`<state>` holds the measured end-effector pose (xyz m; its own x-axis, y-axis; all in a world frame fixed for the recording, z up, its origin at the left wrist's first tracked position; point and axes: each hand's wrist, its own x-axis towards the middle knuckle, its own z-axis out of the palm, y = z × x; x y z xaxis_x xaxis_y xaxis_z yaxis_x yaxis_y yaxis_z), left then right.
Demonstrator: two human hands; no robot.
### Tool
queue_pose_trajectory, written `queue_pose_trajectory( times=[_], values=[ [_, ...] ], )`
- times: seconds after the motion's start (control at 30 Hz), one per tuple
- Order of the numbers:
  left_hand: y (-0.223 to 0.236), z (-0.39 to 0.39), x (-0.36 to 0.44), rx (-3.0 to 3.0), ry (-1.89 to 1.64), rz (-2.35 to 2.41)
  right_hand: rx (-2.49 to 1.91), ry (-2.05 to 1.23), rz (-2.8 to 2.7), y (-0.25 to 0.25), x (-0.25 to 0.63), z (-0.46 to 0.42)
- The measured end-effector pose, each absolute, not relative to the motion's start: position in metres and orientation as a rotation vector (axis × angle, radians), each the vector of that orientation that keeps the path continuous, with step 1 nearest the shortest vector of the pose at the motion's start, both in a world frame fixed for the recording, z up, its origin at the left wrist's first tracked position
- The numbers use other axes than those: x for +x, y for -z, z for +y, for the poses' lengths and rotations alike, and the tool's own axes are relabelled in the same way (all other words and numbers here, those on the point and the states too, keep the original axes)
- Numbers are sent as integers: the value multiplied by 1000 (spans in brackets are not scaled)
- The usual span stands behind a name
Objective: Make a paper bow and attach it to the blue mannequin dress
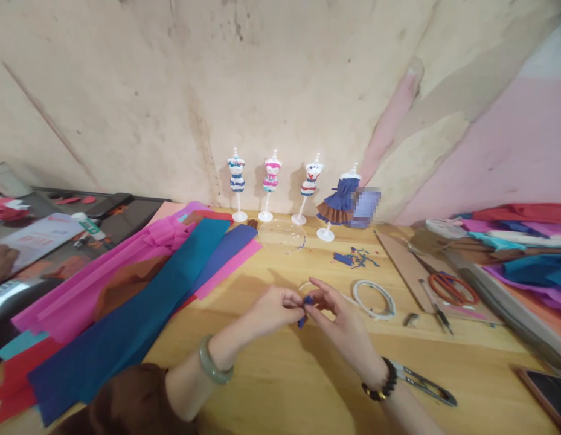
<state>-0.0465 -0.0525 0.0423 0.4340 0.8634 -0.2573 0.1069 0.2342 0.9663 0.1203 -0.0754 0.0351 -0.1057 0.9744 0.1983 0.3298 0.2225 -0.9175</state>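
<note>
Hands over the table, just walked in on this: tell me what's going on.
The left hand and the right hand pinch a small blue piece between them, above the wooden table. Four small dress forms stand by the wall, the rightmost in a blue and brown dress. Coloured sheets lie to the left.

- Brown sleeve on the left arm, at half past seven, loose and creased
- Smooth, thick, grey-green bangle around the left wrist, at seven o'clock
- Dark beaded bracelet around the right wrist, near five o'clock
- Gold-coloured bead at the bracelet's seven o'clock
</note>
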Motion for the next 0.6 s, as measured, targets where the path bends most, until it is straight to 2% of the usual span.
queue_pose_trajectory(
  times=[0.27, 0.37, 0.47, 0.6],
  values=[
    [-28, -51, -46, 1418, -687, 1002, -1218, -982, -1471, -31, 123, -75],
    [-29, -51, -48, 1605, -702, 1068, -1237, -907, -1560, -32, 133, -76],
    [-36, -52, -51, 1886, -813, 1162, -1356, -653, -1782, -26, 171, -86],
    [-39, -50, -56, 1940, -1009, 1172, -1620, -111, -2059, 13, 256, -121]
  ],
)
